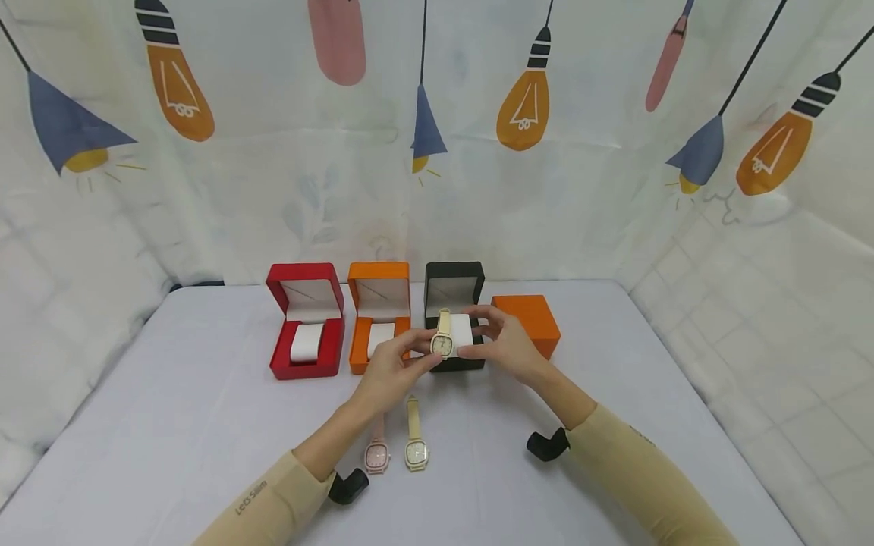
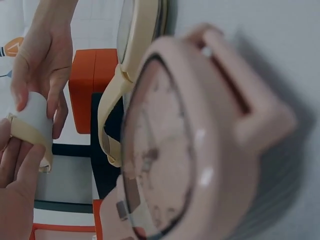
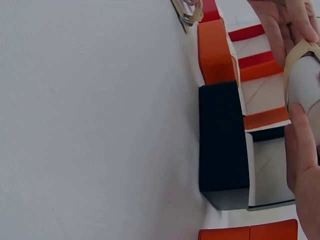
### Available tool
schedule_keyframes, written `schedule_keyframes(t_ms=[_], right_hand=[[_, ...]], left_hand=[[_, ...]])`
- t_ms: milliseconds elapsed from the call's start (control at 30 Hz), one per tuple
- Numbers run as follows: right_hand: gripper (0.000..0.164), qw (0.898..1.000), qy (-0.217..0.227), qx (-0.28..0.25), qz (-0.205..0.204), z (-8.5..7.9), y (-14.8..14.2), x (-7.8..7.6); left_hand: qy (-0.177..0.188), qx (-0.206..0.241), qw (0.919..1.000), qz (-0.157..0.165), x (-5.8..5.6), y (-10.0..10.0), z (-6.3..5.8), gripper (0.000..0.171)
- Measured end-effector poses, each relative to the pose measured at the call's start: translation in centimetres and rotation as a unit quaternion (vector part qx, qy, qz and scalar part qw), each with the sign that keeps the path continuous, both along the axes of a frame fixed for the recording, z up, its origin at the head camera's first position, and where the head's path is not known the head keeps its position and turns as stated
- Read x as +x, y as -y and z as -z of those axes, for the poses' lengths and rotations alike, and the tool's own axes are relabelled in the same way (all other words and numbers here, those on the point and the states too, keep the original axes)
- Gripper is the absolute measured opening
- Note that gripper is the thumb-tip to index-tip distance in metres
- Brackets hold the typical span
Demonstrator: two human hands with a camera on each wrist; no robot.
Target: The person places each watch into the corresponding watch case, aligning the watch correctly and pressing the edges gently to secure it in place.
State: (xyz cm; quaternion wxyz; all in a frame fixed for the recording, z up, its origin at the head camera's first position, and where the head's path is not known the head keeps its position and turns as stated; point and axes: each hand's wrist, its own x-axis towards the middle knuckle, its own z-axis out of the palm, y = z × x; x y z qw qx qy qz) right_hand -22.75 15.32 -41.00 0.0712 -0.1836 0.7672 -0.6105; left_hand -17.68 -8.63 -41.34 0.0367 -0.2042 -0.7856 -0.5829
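Bulb-printed backdrop [image 1: 355,167] behind a white table [image 1: 205,432] (left grip [image 1: 398,362] pinching a cream watch [image 1: 441,345]).

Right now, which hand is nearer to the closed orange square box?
Right. In the head view, the right hand is just left of the closed orange square box; the left hand is farther left, across the white rounded cushion.

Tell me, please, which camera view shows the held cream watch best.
The head view: there the cream watch faces the camera, dial visible, held by the left hand. The left wrist view shows mainly its strap around the white cushion; the right wrist view shows only strap, near the frame's edge.
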Motion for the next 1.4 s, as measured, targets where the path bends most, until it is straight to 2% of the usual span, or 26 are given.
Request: schedule_keyframes(t_ms=[167, 433, 600, 833, 1000, 1167, 1400], right_hand=[[0.069, 1.000, 0.019, -0.009, -0.012, 0.3, 0.0, -0.3], [0.075, 0.996, 0.036, -0.036, -0.079, 0.6, -0.4, -0.6], [0.076, 0.993, 0.025, -0.024, -0.109, 0.4, -0.4, -0.8], [0.068, 0.994, -0.002, 0.021, -0.112, -0.5, -0.2, -0.7], [0.066, 0.993, -0.012, 0.039, -0.111, -0.3, 0.0, -0.7], [0.063, 0.995, -0.021, 0.044, -0.090, 0.0, 0.2, -0.7], [0.059, 0.998, -0.017, 0.040, -0.052, 0.4, 0.2, -0.6]], left_hand=[[0.010, 0.002, 1.0000, 0.001, -0.1, 0.1, 0.0, 0.042], [-0.029, -0.015, 0.9995, 0.004, -0.2, 0.6, 0.0, 0.039], [-0.036, -0.016, 0.9992, 0.010, -0.2, 0.7, 0.0, 0.038], [-0.005, -0.005, 0.9997, 0.025, -0.2, 0.7, 0.0, 0.038], [-0.008, -0.021, 0.9997, 0.007, -0.2, 0.8, 0.3, 0.032], [0.002, -0.010, 0.9998, -0.016, -0.2, 1.0, 0.2, 0.025], [0.014, 0.011, 0.9998, -0.005, -0.5, 1.0, -0.2, 0.025]])
